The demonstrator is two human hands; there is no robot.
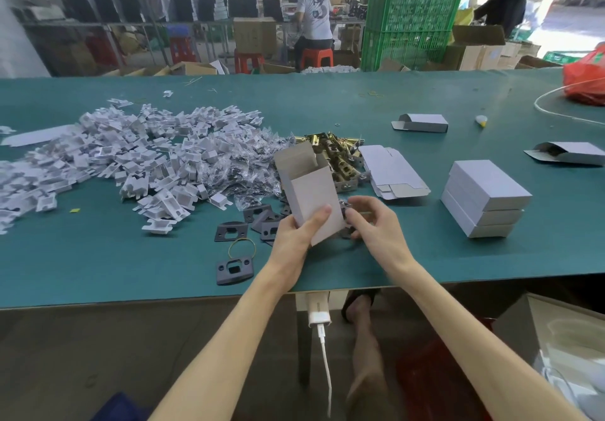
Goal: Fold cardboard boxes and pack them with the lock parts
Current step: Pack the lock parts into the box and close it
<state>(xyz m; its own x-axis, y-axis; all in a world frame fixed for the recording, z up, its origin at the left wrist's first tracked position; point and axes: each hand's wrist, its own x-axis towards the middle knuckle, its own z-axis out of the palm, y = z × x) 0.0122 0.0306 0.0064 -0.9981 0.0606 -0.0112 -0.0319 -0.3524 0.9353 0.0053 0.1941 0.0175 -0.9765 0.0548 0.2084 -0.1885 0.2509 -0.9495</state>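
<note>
- Left hand point(293, 235) gripping the lower end of the folded cardboard box point(309, 198), thumb across the front.
- Box tilted above the green table point(98, 267), long axis running up and away, mouth open on top.
- Right hand point(373, 224) just beside the box's lower right edge, fingers curled, pinching a small dark part point(344, 207), kind unclear.

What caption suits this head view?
Left hand grips an open cardboard box while right hand reaches among lock plates on a green table.

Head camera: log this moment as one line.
left hand: holds open box, top flap up | right hand: at dark plates beside box, grip unclear | closed boxes: stacked at right
</note>
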